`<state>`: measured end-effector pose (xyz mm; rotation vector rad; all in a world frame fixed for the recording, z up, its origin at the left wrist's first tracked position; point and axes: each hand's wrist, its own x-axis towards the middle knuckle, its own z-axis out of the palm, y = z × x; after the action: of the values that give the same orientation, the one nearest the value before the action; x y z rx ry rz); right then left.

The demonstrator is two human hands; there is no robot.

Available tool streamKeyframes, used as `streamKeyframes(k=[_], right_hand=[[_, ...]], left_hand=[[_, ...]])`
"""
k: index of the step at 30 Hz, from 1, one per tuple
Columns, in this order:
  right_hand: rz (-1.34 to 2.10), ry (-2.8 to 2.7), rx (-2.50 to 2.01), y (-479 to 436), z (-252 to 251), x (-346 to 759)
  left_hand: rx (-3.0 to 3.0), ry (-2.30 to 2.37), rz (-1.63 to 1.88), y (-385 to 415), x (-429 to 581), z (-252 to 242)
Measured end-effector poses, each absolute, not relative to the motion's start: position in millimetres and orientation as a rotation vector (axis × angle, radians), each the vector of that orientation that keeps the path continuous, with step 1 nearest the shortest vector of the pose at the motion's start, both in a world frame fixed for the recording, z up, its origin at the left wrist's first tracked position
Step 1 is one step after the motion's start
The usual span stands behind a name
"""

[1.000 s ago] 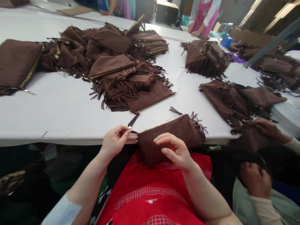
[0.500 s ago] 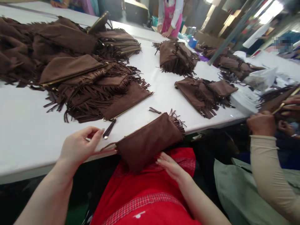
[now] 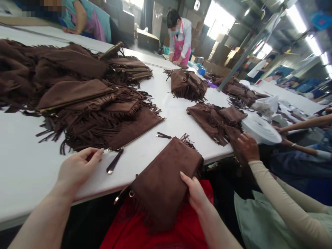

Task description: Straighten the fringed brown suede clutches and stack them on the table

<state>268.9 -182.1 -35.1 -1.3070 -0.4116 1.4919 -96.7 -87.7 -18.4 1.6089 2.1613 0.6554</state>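
My right hand (image 3: 195, 193) grips a dark brown suede-look fringed pouch (image 3: 166, 173) at its right side, thumb on the front face and fingers hidden behind. The pouch tilts over the table's edge above my lap, with a metal ring and a zip pull at its lower left. At the left, the thumb and fingers of my left hand (image 3: 77, 169) are pinched together at the metal ring of another brown pouch (image 3: 137, 128). What they hold, if anything, is too small to make out. Close by on the table lies that pouch's dark zip pull (image 3: 114, 162).
A large heap of brown fringed pouches (image 3: 75, 65) covers the table's left. Smaller piles (image 3: 185, 83) lie farther back and to the right, near a white roll (image 3: 259, 128). Beside me a co-worker's hand (image 3: 247, 147) holds a brown piece. More people stand around the table.
My right hand has gone from touching the pouch's lower edge to gripping its side, and the pouch has tilted. The view has lifted. The co-worker's hand has moved inward to the table's edge.
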Motion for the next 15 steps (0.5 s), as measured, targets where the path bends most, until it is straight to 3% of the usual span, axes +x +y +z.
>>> streamKeyframes(k=[15], right_hand=[[1.299,-0.646,-1.454,-139.6,-13.3,287.6]], left_hand=[[1.658,2.07,0.834,-88.4,-94.4,-27.6]])
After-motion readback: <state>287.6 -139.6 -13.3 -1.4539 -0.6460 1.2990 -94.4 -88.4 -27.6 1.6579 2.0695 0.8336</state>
